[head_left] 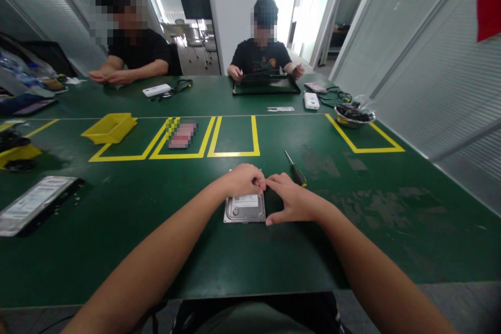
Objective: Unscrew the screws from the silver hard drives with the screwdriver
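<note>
A silver hard drive [245, 209] with a white label lies flat on the green table in front of me. My left hand [246, 180] is over its far part, fingers curled in and closed; whatever they may hold is hidden. At the drive's right edge is my right hand [293, 199], thumb and fingers apart, the thumb by the near corner and the fingertips by the far right side, close to my left fingers. Just beyond my right hand rests a screwdriver [296, 169] with a black and yellow handle.
Yellow tape outlines the table [156, 271]. Farther off are a yellow bin [109, 128], a pinkish-red card-like item [182, 135] and a metal bowl [354, 116] of dark parts. A larger labelled device [37, 203] lies left. Two people sit opposite, one holding a black frame [266, 84].
</note>
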### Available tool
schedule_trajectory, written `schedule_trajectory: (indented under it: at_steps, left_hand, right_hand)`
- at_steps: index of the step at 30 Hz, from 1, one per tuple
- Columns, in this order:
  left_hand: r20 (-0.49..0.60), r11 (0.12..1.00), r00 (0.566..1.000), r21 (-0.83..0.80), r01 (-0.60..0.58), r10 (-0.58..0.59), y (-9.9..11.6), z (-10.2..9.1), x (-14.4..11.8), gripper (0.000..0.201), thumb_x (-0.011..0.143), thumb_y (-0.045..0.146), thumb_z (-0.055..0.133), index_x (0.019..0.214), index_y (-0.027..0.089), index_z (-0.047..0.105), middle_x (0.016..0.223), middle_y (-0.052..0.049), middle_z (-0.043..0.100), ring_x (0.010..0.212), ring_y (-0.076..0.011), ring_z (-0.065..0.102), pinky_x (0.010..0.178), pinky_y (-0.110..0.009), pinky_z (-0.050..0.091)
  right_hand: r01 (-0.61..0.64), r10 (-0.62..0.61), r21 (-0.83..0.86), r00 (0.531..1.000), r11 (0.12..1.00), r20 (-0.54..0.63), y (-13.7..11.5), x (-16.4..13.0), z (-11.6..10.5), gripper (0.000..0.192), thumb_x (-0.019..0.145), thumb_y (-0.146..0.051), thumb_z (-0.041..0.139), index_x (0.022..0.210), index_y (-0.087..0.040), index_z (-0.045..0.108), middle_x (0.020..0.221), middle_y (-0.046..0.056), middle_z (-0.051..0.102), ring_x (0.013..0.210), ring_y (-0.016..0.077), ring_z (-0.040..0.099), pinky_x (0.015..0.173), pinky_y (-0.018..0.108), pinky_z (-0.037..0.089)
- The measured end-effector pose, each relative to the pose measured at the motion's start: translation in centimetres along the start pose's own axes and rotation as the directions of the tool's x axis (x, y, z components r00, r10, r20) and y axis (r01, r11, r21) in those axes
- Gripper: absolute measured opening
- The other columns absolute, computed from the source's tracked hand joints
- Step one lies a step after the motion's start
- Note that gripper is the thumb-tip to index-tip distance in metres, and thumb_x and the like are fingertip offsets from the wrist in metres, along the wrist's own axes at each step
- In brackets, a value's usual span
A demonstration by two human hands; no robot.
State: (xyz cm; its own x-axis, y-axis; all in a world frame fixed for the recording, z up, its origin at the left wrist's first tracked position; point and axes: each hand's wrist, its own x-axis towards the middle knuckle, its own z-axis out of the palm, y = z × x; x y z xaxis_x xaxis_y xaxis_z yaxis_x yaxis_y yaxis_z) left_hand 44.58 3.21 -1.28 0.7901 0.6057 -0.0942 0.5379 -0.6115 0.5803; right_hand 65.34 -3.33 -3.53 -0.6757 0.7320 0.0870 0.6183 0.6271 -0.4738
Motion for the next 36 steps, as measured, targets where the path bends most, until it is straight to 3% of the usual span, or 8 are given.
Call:
schedule_trajectory:
  at_steps: [20, 36]
  left_hand:
    - [-0.005, 0.999, 1.0, 0.052, 0.007, -0.007, 0.41, 0.09, 0.14, 0.013, 0.071, 0.017, 0.064, 0.077, 0.018, 0.075, 0.076, 0.0, 0.072, 0.071, -0.0143, 0.064, 0.064, -0.023, 0.044]
    - [0.056, 0.988, 0.987, 0.043, 0.147, -0.149, 0.66, 0.08, 0.81, 0.017, 0.067, 0.02, 0.063, 0.076, 0.021, 0.077, 0.076, -0.001, 0.074, 0.069, -0.016, 0.064, 0.06, -0.024, 0.044]
  right_hand:
    - [-0.002, 0.002, 0.001, 1.0, 1.0, -0.002, 0.01, 0.03, 0.22, 0.086, 0.068, -0.062, 0.078, 0.135, -0.015, 0.051, 0.12, 0.014, 0.053, 0.109, 0.03, 0.045, 0.098, 0.051, 0.045]
    - [-0.021, 0.021, -0.001, 1.0, 1.0, 0.008, -0.07, -0.03, 0.27, 0.087, 0.068, -0.06, 0.079, 0.136, -0.015, 0.049, 0.125, 0.015, 0.051, 0.113, 0.0299, 0.046, 0.101, 0.048, 0.045]
